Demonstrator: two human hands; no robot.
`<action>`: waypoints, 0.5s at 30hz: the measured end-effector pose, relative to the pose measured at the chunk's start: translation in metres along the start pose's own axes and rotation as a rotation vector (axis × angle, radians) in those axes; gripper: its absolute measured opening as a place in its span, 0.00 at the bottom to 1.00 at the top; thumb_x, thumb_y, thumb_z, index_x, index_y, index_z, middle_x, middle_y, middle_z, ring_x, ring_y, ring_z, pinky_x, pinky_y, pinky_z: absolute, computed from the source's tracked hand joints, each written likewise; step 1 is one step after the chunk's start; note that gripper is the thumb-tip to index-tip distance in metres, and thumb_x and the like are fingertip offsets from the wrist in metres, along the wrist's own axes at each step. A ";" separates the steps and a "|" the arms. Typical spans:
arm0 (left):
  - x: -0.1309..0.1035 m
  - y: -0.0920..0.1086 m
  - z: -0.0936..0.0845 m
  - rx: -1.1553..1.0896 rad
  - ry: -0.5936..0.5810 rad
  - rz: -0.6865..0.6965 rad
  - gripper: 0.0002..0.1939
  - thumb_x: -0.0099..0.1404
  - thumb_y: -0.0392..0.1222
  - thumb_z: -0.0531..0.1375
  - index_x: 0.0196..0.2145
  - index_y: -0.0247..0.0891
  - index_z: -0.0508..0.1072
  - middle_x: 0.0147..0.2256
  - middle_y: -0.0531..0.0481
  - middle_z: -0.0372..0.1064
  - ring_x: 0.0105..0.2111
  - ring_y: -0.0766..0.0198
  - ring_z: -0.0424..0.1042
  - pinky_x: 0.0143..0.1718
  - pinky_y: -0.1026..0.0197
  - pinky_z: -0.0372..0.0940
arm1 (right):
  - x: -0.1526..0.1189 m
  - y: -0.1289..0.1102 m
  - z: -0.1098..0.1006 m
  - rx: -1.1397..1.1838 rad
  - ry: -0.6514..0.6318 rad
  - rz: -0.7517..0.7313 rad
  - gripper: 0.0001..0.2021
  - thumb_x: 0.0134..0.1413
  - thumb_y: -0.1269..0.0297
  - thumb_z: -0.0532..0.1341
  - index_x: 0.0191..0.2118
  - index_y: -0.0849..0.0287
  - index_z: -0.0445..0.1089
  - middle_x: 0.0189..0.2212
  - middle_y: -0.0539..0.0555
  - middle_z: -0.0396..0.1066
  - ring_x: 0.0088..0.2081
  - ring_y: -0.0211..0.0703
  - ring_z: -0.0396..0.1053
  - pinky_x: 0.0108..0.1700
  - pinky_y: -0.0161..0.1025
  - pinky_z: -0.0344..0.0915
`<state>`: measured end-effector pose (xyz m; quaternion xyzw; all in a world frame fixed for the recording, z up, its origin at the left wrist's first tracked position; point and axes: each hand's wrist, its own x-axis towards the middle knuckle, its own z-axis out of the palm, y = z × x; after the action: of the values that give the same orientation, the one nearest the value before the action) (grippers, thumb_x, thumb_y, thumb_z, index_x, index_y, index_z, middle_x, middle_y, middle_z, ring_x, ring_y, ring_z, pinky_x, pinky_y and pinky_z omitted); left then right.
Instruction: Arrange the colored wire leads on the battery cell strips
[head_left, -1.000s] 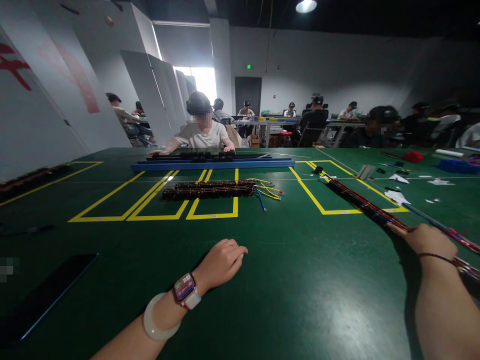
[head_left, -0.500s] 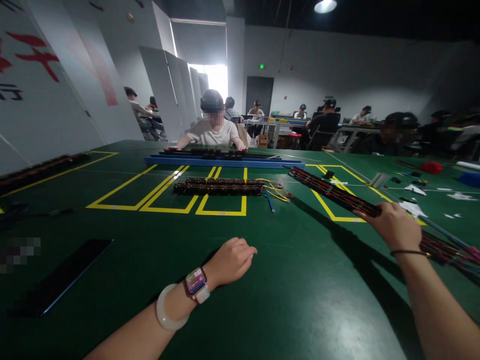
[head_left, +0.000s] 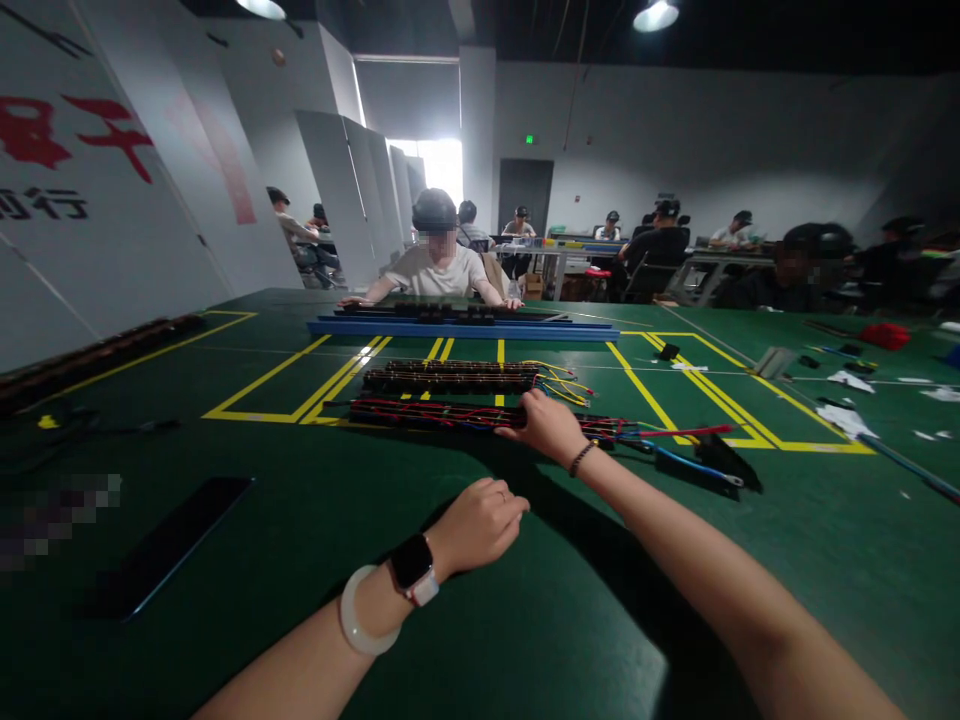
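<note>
My right hand point(head_left: 550, 427) grips a long dark strip of bundled wiring point(head_left: 435, 413) near its middle. Red wires run along that strip, and red and blue cable ends, one with a ring terminal, trail off to the right. Just behind it lie similar dark wiring strips point(head_left: 450, 377) with yellow leads at their right end. My left hand point(head_left: 484, 522), with a watch and a pale bangle, rests on the green table with fingers curled in and nothing showing in them. The underside of the held strip is hidden, so I cannot tell whether it touches the table.
Yellow tape rectangles point(head_left: 645, 390) mark the green tabletop point(head_left: 600, 600). A phone-like dark slab point(head_left: 187, 545) lies at left. Across the table a person point(head_left: 439, 260) has both hands by a blue tray point(head_left: 465, 330). Paper scraps point(head_left: 844, 418) and a grey block point(head_left: 774, 362) are at right.
My right hand has swung left and forward with the wiring strip, which now lies crosswise in front of the other strips. My left hand has stayed curled on the table.
</note>
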<state>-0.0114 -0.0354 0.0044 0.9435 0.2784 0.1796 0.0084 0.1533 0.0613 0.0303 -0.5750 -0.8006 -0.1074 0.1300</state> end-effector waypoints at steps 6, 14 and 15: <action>-0.003 0.004 0.003 0.087 -0.072 0.110 0.04 0.58 0.36 0.52 0.28 0.37 0.66 0.25 0.50 0.65 0.28 0.64 0.63 0.31 0.60 0.56 | 0.054 -0.076 0.031 0.127 -0.141 -0.040 0.35 0.46 0.33 0.47 0.42 0.63 0.64 0.40 0.64 0.66 0.38 0.51 0.68 0.36 0.42 0.63; -0.007 0.002 0.008 0.118 -0.174 0.181 0.07 0.56 0.40 0.54 0.32 0.36 0.68 0.28 0.47 0.70 0.30 0.60 0.67 0.29 0.61 0.57 | 0.092 -0.136 0.042 0.165 -0.202 0.009 0.38 0.45 0.34 0.50 0.42 0.69 0.68 0.42 0.68 0.68 0.44 0.54 0.66 0.44 0.45 0.60; -0.007 0.002 0.008 0.108 -0.173 0.188 0.08 0.55 0.40 0.54 0.33 0.36 0.68 0.30 0.46 0.70 0.32 0.59 0.68 0.30 0.60 0.57 | 0.092 -0.142 0.042 0.163 -0.222 0.012 0.38 0.45 0.34 0.50 0.43 0.69 0.68 0.42 0.68 0.68 0.44 0.54 0.65 0.44 0.45 0.60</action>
<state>-0.0130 -0.0396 -0.0047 0.9764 0.1962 0.0825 -0.0355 -0.0127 0.1125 0.0180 -0.5755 -0.8128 0.0232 0.0875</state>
